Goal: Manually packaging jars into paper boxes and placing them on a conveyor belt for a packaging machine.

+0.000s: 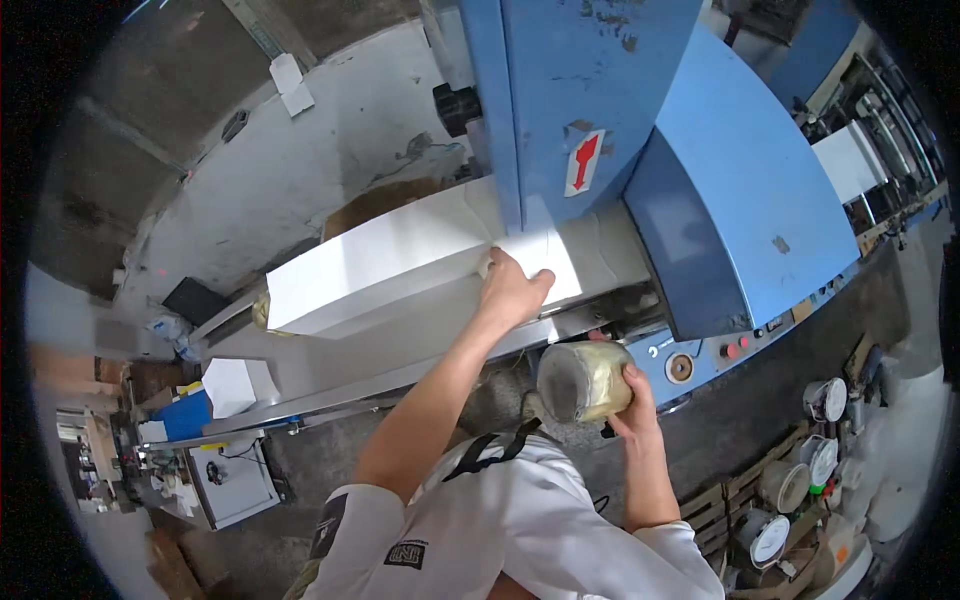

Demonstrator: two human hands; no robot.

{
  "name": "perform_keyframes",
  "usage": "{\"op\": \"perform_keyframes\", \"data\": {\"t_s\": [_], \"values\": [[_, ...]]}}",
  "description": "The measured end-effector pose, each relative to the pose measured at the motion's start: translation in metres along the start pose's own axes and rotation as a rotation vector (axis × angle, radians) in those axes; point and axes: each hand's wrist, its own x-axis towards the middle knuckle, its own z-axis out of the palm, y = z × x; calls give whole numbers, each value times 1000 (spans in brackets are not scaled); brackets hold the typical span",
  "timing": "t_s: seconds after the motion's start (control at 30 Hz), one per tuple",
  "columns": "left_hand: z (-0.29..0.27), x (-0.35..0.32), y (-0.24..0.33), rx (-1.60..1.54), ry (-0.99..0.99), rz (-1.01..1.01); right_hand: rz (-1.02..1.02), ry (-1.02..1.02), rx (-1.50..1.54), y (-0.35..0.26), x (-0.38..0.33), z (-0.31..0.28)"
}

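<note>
A long row of white paper pieces (385, 265), packed closely together, lies along the conveyor bed (385, 345) left of the blue machine. My left hand (512, 292) rests at the right end of this row, fingertips against the paper. Its thumb and forefinger are spread apart; the other fingers are hidden. Lower down, in front of the machine's edge, my right hand (636, 408) grips a cylinder wrapped in yellowish tape (600, 378) from its right side. The cylinder is tilted, its grey round end facing left, and is clear of the bed.
The blue machine housing (745, 190) rises ahead and to the right. Red buttons, a wrench and a tape roll (680, 368) are on its front panel (715, 360). A white paper block (240, 387) stands at the far left. Several round tubs (770, 540) sit by wooden pallets at lower right.
</note>
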Motion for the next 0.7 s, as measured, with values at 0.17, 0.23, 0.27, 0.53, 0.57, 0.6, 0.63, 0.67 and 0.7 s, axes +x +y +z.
{"op": "perform_keyframes", "data": {"t_s": [0.17, 0.23, 0.27, 0.53, 0.57, 0.6, 0.63, 0.67, 0.7], "values": [[-13, -4, -7, -58, 9, -9, 59, -55, -15, 7, 15, 13], [-30, -13, -25, -213, 28, 46, 57, -73, -38, 9, 20, 25], [-40, -18, -39, -359, 30, 110, 45, -77, -50, 11, 22, 32], [-166, -106, -223, -868, 11, -139, -350, -64, -984, 24, 87, 121], [-180, -116, -248, -845, 60, -141, -398, -66, -1201, 28, 98, 135], [-196, -126, -273, -947, 52, -121, -482, -79, -1421, 33, 108, 149], [-208, -136, -294, -1051, 43, -101, -539, -97, -1576, 40, 120, 158], [-218, -147, -300, -1113, 58, -134, -588, -106, -1734, 47, 130, 158], [-233, -161, -307, -1174, 89, -168, -555, -85, -1837, 54, 139, 160]]}}
